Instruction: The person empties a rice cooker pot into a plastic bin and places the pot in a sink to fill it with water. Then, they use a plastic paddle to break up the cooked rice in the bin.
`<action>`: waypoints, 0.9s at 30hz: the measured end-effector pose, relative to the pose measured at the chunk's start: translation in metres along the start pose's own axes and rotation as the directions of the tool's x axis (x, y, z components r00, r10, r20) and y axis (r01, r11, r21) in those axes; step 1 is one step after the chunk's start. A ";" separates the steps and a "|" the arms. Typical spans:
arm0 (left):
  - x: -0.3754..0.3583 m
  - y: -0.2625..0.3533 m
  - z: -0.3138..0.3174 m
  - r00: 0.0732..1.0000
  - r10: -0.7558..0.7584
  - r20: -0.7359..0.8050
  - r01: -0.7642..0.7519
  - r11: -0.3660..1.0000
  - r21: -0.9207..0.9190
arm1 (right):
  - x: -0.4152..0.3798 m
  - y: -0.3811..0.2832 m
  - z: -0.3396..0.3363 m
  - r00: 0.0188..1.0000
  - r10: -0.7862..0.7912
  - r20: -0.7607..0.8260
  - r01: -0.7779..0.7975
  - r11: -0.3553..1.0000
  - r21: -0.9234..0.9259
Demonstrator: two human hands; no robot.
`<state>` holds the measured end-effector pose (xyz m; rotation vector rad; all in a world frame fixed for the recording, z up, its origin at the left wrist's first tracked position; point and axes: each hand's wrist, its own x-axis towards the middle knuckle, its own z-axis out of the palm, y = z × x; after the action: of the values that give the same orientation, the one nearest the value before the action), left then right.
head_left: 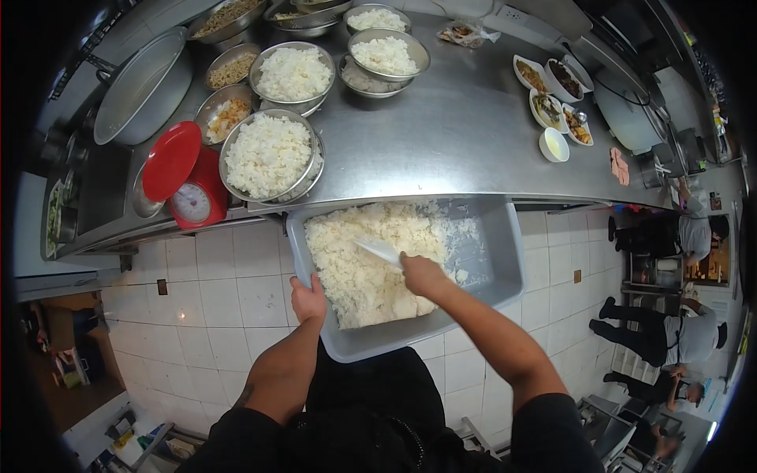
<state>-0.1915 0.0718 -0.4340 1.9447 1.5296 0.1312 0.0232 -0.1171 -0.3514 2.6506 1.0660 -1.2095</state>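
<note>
A grey plastic tub (498, 229) stands against the front edge of the steel counter, holding a large mass of white rice (355, 272). My right hand (423, 274) is closed round the handle of a pale spatula (380, 251), whose blade rests on the rice near the middle. At the tub's left side, my left hand (308, 299) touches the rim, with the thumb raised at the wall. Rice fills the left and middle of the tub; the right part shows bare bottom with scattered grains.
On the steel counter (410, 150) are steel bowls of rice (270, 154), a red scale (193, 201), a large pot (146, 87) and small white dishes (546, 109). Several people (670, 331) are at the far right, beyond the tiled floor (213, 296).
</note>
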 end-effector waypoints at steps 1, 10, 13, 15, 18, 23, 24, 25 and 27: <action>-0.001 0.002 -0.002 1.000 -0.004 0.007 0.004 1.000 -0.003 | -0.001 0.011 -0.012 1.000 -0.031 -0.001 0.031 0.999 -0.017; -0.002 0.003 -0.006 0.999 -0.021 0.023 0.021 1.000 0.010 | 0.085 -0.056 0.029 0.950 0.269 -0.160 -0.255 0.961 0.103; -0.003 0.002 -0.006 0.999 -0.014 0.030 0.013 1.000 0.006 | 0.039 -0.060 0.023 0.981 0.172 -0.090 -0.155 0.973 0.168; -0.004 0.003 -0.006 0.999 -0.022 0.029 0.022 1.000 -0.001 | 0.013 -0.046 0.011 0.996 0.064 -0.056 -0.060 0.995 0.076; -0.004 0.000 -0.008 0.999 -0.021 0.033 0.020 1.000 0.019 | -0.004 -0.037 -0.030 0.998 -0.064 0.001 0.064 0.997 -0.036; -0.003 0.000 -0.005 0.999 -0.017 0.030 0.017 1.000 0.015 | 0.071 -0.065 -0.037 0.996 -0.083 -0.045 0.080 0.994 -0.069; -0.004 -0.003 -0.004 0.999 -0.027 0.030 0.026 0.999 0.024 | 0.078 -0.080 -0.008 0.996 -0.023 -0.088 0.024 1.000 0.005; -0.002 -0.003 -0.003 0.999 -0.025 0.027 0.025 0.999 0.033 | 0.076 -0.099 0.019 0.990 0.044 -0.132 -0.033 0.996 0.082; -0.001 -0.004 -0.002 0.999 -0.027 0.032 0.026 0.999 0.042 | 0.050 -0.118 0.044 0.993 0.090 -0.078 -0.087 0.995 0.037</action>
<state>-0.1959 0.0723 -0.4337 1.9486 1.5480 0.0566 -0.0529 -0.0117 -0.3886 2.7603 0.9345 -1.1249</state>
